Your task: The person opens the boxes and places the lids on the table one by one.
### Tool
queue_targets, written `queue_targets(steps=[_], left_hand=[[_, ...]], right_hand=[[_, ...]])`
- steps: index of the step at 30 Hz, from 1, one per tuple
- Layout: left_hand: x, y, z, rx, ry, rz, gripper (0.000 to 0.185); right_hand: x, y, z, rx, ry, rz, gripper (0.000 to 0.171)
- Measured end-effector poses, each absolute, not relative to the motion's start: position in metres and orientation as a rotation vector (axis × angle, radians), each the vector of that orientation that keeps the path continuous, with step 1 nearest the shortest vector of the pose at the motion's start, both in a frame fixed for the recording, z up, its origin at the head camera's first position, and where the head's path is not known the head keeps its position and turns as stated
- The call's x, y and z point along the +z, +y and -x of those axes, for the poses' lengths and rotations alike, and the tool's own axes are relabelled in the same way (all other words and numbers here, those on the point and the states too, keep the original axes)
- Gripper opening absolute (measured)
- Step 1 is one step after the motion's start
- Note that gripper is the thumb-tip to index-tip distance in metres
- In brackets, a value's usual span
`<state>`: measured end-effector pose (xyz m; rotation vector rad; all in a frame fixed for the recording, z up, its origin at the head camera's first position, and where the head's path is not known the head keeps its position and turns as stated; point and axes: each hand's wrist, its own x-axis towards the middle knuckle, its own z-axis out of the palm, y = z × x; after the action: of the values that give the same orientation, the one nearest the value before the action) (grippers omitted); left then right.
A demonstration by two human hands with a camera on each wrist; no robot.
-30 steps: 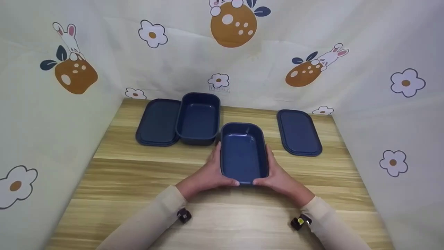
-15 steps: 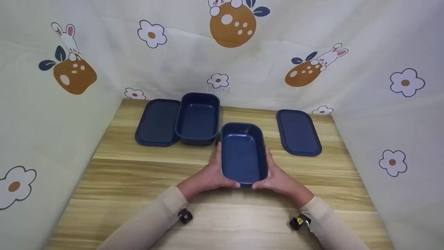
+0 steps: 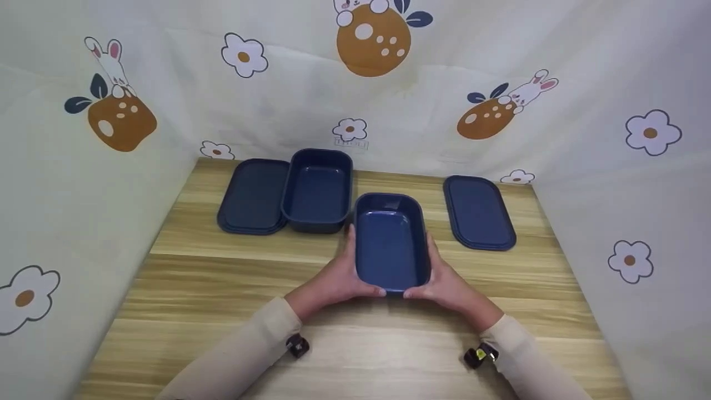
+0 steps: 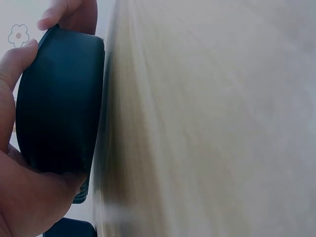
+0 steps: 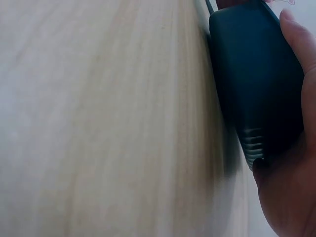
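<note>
Hands on the near blue container point(image 3: 390, 243), both of them. Left hand point(image 3: 339, 275) clamped along its left wall, fingers curled round the side, thumb hooked over the near rim. Right hand point(image 3: 444, 280) mirroring on the right wall, fingers wrapped round, thumb on the near corner. Sitting open side up, roughly mid-worktop point(image 3: 355, 344), long axis running away from the person. Seen from the left wrist as a dark rounded body point(image 4: 59, 103) gripped between thumb and fingers point(image 4: 66, 12), base right by the wooden surface; whether touching or just lifted, cannot tell. Same story from the right wrist: dark wall point(image 5: 256, 84) pressed into the palm, thumb tip point(image 5: 296, 39) over the edge.

Just beyond the held container, to its left: second blue container point(image 3: 318, 189), also open side up, corners nearly touching. Beside that one, further left, flat dark lid point(image 3: 253, 195), tucked slightly under its edge. Right of the held container, well apart, another flat lid point(image 3: 479, 212) lying alone. Cream sleeves point(image 3: 244, 355) at the near edge. Printed cloth point(image 3: 500, 111) with flowers and rabbits behind and at both sides.
</note>
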<state>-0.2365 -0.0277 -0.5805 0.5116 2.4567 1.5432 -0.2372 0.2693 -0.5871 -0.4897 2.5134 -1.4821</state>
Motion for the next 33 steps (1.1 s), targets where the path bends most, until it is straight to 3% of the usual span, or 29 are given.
queue_targets(steps=[33], left_hand=[[-0.549,-0.029,0.257,1.481,2.578,-0.520,0.162]], right_hand=[[-0.557,0.269,0.249,-1.631,2.502,0.394,0.146]])
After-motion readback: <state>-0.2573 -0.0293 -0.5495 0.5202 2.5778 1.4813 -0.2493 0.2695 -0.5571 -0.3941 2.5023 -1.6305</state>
